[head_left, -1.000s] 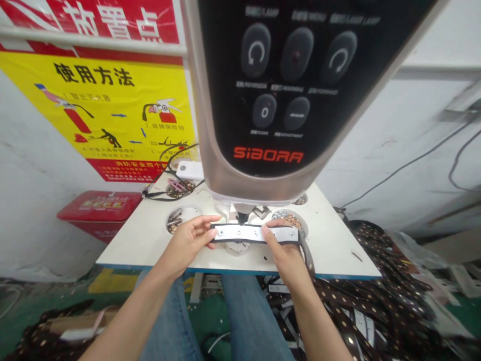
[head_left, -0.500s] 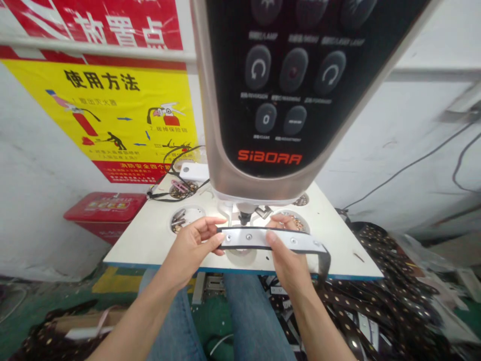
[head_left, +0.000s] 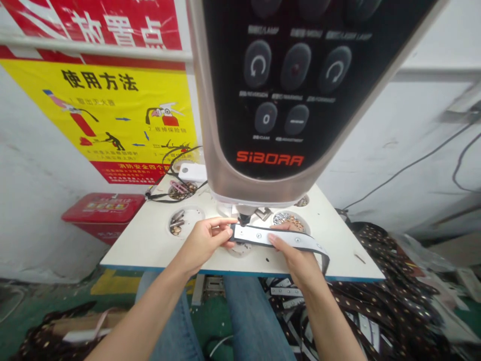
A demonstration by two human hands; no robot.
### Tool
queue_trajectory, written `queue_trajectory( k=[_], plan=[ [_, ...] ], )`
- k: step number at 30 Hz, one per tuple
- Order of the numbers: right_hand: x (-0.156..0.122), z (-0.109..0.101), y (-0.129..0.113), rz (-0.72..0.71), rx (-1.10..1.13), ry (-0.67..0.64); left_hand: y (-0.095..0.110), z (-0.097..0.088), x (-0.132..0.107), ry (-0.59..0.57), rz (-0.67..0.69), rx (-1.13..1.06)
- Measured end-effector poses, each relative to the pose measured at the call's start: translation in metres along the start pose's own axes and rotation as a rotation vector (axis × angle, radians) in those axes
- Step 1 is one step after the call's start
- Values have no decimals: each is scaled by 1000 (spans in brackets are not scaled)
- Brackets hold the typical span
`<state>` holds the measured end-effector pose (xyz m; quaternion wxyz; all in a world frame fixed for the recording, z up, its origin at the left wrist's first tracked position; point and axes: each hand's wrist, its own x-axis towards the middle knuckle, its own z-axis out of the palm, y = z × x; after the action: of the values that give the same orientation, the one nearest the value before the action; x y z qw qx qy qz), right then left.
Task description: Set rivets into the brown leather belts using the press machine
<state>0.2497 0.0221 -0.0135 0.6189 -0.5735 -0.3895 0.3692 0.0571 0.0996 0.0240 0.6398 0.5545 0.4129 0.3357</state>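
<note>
White-faced and black-edged, the long metal-studded strap spans our hands beside the dark, narrow machine tip. We judge that it could skew if we pulled unevenly, or that a fingertip straying under the tip could be pinched. Our bare left hand (head_left: 203,243) pinches the strap (head_left: 263,236) by its end, thumb against fingers, nearest the tip (head_left: 244,219); our bare right hand (head_left: 300,258) grips farther along, thumb on top.
</note>
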Motion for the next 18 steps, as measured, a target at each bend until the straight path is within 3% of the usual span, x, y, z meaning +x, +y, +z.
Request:
queue_trajectory(
  k=[11,15,18],
  plan=[
    [6,2,2,-24,-52,24,0,0,-2,47,10,20],
    [-16,12,-28,-27,188,36,12,-5,-14,19,68,23],
    [-53,25,-58,85,231,-184,16,-11,-39,-13,121,35]
  ],
)
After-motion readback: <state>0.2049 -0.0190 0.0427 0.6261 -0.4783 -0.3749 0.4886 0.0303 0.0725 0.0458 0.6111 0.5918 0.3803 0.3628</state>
